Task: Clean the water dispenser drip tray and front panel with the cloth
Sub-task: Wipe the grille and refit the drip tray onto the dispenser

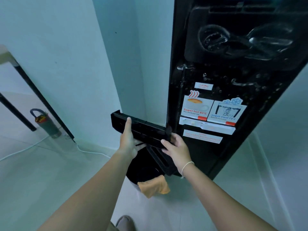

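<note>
The black drip tray [143, 127] is out of the dispenser and held tilted in front of the tall black water dispenser [233, 80]. My left hand [129, 140] grips the tray's left part from below, thumb on its side. My right hand [177, 148] holds its right end. The dispenser's front panel [208, 104] is wet with droplets and carries hot and cool stickers. An orange cloth [154, 187] hangs over the rim of a black bin [141, 172] under the tray. A black grille piece [160, 159] leans below my right hand.
A pale wall corner [126, 64] stands left of the dispenser. On the tiled floor at the left are a grey bottle with a handle [46, 124], a black table leg [16, 112] and a white cable [90, 150]. My foot [125, 222] shows at the bottom.
</note>
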Available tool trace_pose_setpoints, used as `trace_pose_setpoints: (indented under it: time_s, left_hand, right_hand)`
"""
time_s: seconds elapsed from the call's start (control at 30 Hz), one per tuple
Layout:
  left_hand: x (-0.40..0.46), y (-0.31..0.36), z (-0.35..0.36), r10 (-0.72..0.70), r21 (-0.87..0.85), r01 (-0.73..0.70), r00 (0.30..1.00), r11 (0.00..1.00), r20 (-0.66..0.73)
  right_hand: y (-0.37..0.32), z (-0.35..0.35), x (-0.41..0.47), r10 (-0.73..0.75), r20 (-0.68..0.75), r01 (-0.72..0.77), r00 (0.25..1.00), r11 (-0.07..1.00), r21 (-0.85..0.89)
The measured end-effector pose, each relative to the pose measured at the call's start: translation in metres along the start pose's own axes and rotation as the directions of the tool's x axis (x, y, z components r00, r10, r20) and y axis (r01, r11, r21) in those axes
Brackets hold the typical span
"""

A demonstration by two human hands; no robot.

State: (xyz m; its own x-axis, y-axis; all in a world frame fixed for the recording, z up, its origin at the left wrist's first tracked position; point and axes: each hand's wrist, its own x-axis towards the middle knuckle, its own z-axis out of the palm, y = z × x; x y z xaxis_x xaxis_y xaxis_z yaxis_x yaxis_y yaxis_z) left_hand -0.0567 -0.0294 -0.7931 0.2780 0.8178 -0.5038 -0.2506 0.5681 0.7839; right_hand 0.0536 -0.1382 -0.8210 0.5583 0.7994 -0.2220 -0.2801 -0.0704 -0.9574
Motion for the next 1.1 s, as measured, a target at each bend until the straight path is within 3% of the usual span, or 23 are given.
trace_pose_setpoints:
  time_s: [0.13, 0.23, 0.37, 0.67, 1.1]
  left_hand:
    - [-0.007, 0.016, -0.006, 0.062, 0.008, -0.062, 0.998, 0.998, -0.006]
    - [-0.005, 0.022, -0.013, 0.080, 0.145, -0.076, 0.997, 0.986, -0.021]
    - [-0.010, 0.021, -0.002, 0.073, 0.244, -0.087, 0.995, 0.966, 0.067]
    - [-0.018, -0.012, 0.042, 0.039, 0.257, -0.103, 0.969, 0.961, 0.242]
    - [-0.008, -0.047, 0.093, -0.042, 0.218, -0.009, 0.974, 0.976, 0.225]
  right_hand:
    - [-0.021, -0.017, -0.001, 0.110, -0.017, -0.107, 0.994, 0.986, 0.126]
    - [-0.027, -0.039, -0.004, 0.170, -0.041, -0.161, 0.985, 0.971, 0.176]
    - [-0.033, -0.067, -0.011, 0.203, -0.098, -0.179, 0.974, 0.961, 0.211]
    - [-0.044, -0.130, -0.019, 0.207, -0.267, -0.156, 0.941, 0.967, 0.199]
    - [-0.046, -0.193, 0.001, 0.187, -0.396, -0.119, 0.899, 0.975, 0.189]
